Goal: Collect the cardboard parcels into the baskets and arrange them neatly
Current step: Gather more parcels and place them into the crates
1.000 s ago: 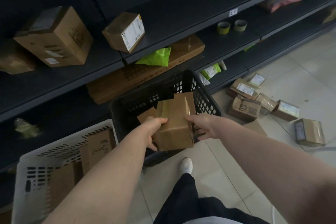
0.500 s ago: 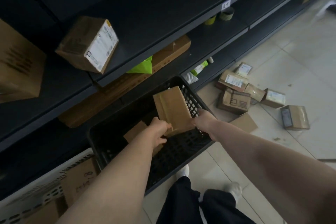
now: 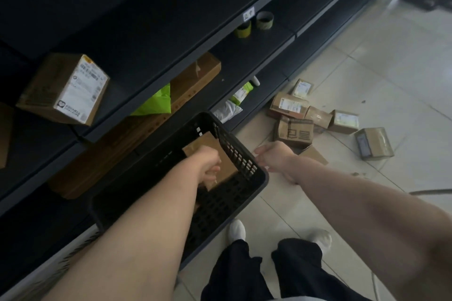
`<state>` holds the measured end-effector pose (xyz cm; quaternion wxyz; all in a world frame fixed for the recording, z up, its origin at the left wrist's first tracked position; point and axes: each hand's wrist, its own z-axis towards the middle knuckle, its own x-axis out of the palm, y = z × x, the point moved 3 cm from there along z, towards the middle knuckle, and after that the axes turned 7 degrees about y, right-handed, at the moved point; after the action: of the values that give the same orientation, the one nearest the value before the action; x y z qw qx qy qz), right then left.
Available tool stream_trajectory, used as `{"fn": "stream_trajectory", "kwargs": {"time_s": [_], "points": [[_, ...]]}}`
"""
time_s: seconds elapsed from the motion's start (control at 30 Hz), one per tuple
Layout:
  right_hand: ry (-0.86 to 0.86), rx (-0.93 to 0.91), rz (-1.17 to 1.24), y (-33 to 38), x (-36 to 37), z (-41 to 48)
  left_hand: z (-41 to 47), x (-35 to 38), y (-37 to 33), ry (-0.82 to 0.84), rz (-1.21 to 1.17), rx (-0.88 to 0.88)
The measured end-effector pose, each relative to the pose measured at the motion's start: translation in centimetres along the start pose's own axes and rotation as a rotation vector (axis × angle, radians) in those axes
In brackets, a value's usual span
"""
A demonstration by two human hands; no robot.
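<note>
A black plastic basket [image 3: 247, 166] stands on the floor against the dark shelving. Inside it lies a brown cardboard parcel [image 3: 204, 145], tilted against the right wall. My left hand [image 3: 209, 166] reaches into the basket with its fingers curled on that parcel. Just outside the basket's right rim, my right hand [image 3: 275, 156] hovers with fingers apart and holds nothing. Several more cardboard parcels [image 3: 294, 132] lie scattered on the tiled floor to the right, one of them [image 3: 373, 143] apart from the pile. A corner of a white basket [image 3: 61, 264] shows at the lower left.
A labelled parcel [image 3: 66, 90] sits on a dark shelf at the left. A long flat carton [image 3: 195, 80] and a green bag [image 3: 156, 104] lie on the shelf below. Two tape rolls [image 3: 264, 19] stand further right. My feet [image 3: 236, 230] are beside the black basket.
The parcel held by both hands has gone down into the black basket. My right hand has let go and moved out past the right rim. The view has swung right.
</note>
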<state>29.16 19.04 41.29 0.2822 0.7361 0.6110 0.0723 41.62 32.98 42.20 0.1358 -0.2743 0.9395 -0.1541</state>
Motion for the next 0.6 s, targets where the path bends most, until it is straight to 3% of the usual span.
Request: {"fn": "stream_trajectory", "kwargs": {"time_s": [0.3,0.6], "points": [[-0.089,-0.041,0.118,-9.1,-14.3,-2.8,-2.6,16.3,-5.7,0.044,0.114,0.126],[-0.291,0.145,0.335,-23.9,-32.2,-4.9,-2.6,31.8,-10.0,0.085,0.233,0.124]]}}
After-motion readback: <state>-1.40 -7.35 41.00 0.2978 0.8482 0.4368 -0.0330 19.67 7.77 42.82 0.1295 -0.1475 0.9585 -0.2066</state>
